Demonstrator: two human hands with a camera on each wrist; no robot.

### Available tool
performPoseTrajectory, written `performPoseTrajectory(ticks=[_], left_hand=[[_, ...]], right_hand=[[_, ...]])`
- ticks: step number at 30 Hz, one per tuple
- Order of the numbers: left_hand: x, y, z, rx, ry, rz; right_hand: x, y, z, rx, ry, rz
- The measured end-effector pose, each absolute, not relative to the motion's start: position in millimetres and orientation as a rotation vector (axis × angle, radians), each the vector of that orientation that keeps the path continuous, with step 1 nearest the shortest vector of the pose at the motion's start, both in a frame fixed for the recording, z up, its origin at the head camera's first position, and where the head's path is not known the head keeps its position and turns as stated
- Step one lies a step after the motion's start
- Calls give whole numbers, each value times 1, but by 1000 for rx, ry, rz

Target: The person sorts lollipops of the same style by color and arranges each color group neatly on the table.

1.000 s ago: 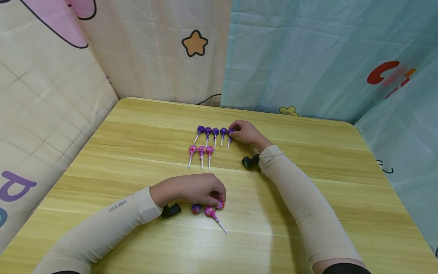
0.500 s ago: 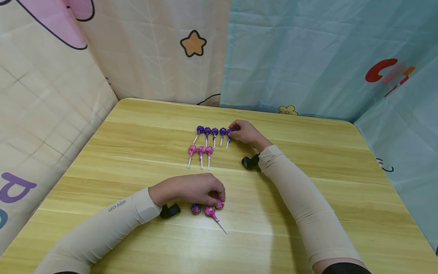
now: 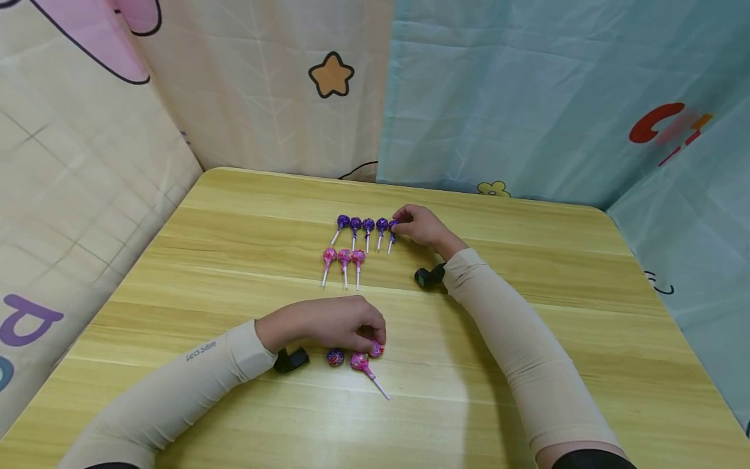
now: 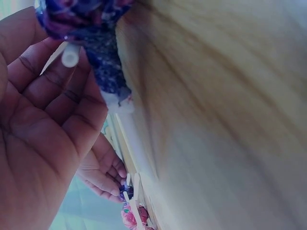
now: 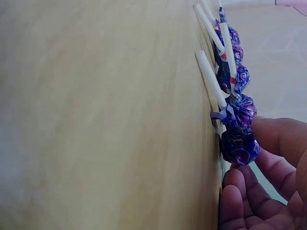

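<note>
My left hand [image 3: 340, 324] pinches a pink lollipop [image 3: 377, 350] low over the near part of the table; the fingers hide much of it. Another pink lollipop [image 3: 360, 363] lies against it, stick toward the front right. Left of these rests a dark purple lollipop [image 3: 336, 357], its wrapped head large in the left wrist view. At the far rows, my right hand [image 3: 426, 228] holds the head of the rightmost purple lollipop [image 5: 241, 147] between thumb and fingers, its stick on the table side. Several purple lollipops [image 3: 368, 225] line up to its left.
Three pink lollipops [image 3: 344, 258] form a shorter row in front of the purple one, sticks toward me. The wooden table [image 3: 234, 260] meets a printed curtain [image 3: 281, 98] at the back. Black wrist cameras [image 3: 430, 277] sit under both wrists.
</note>
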State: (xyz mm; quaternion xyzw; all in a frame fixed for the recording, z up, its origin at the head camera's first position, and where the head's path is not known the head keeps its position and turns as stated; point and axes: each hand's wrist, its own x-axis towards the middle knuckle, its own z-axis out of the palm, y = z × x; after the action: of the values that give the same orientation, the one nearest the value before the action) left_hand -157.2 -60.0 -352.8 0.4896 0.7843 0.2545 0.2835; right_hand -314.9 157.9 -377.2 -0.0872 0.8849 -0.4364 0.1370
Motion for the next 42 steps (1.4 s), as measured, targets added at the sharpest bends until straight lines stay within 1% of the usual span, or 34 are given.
performPoseTrajectory(ticks=[22,42], left_hand=[[-161,-60,-348,1369,2179,727],[-161,-61,-349,1360,2175,756]], right_hand=[[-313,157,-378,-188,2547,-1301],[-307,163,-378,-216,2555,-1337]])
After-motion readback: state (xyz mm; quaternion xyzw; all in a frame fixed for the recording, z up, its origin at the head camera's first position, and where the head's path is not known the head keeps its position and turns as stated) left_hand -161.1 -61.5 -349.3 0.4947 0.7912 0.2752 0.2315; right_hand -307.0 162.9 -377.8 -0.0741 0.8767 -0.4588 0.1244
